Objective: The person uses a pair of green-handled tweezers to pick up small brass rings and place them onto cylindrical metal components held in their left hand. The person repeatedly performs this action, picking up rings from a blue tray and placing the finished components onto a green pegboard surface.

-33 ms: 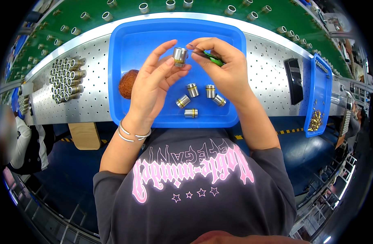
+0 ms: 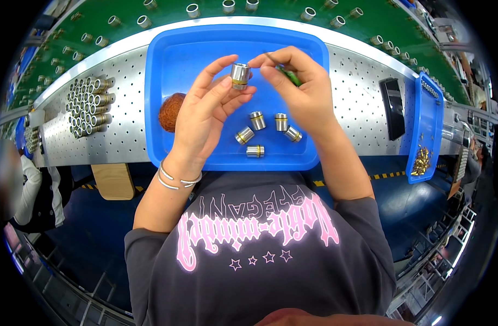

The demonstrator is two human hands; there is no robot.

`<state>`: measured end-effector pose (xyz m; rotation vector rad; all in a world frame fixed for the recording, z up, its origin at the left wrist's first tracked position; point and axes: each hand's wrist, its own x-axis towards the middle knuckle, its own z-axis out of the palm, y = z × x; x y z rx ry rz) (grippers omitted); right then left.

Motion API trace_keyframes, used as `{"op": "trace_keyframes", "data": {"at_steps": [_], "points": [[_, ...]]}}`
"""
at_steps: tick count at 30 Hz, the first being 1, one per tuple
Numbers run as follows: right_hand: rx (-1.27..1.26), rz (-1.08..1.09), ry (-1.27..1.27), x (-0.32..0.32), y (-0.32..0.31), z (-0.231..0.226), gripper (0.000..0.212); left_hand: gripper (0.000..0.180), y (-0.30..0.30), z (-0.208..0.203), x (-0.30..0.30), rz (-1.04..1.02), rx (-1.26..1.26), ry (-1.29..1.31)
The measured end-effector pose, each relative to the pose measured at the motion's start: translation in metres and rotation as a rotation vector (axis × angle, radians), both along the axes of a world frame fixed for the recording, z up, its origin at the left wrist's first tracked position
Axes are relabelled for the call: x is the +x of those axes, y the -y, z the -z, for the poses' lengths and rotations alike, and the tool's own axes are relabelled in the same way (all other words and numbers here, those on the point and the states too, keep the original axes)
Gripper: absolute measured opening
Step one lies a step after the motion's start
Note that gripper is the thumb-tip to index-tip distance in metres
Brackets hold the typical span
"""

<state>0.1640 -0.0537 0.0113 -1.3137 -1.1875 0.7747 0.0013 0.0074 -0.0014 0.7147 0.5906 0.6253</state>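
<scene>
left hand (image 2: 203, 102): cylinder (image 2: 240, 73) | blue tray (image 2: 205, 39): five cylinders (image 2: 255, 151), brown ball (image 2: 170, 113)

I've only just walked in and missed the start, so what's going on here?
A person is working bare-handed above a blue tray. The left hand holds a gold-banded metal sleeve, and the right hand, close to it, grips a small green tool, partly hidden in its grasp. Five similar sleeves sit in the tray, with a brown fibrous ball near its left side. More sleeves are grouped on the perforated metal table to the left.
</scene>
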Motion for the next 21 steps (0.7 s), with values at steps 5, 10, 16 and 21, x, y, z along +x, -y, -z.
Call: {"op": "trace_keyframes", "data": {"at_steps": [5,10,16,21], "points": [[-0.031,-0.01,-0.03,0.0023,0.0,-0.0015,0.007,0.041,0.0,-0.0023,0.0008,-0.005,-0.006,-0.029],[-0.051,0.006,0.093,-0.0011,0.0027,-0.0039,0.005,0.042,0.002,0.0021,0.0028,0.0,0.151,-0.106],[0.065,0.051,0.298,-0.0007,0.0053,-0.006,0.005,0.041,0.0023,0.0033,0.0031,0.037,0.212,-0.13],[0.18,0.083,0.289,0.0016,0.004,-0.0011,0.01,0.04,0.0053,0.0012,0.0036,0.041,0.29,-0.147]]}}
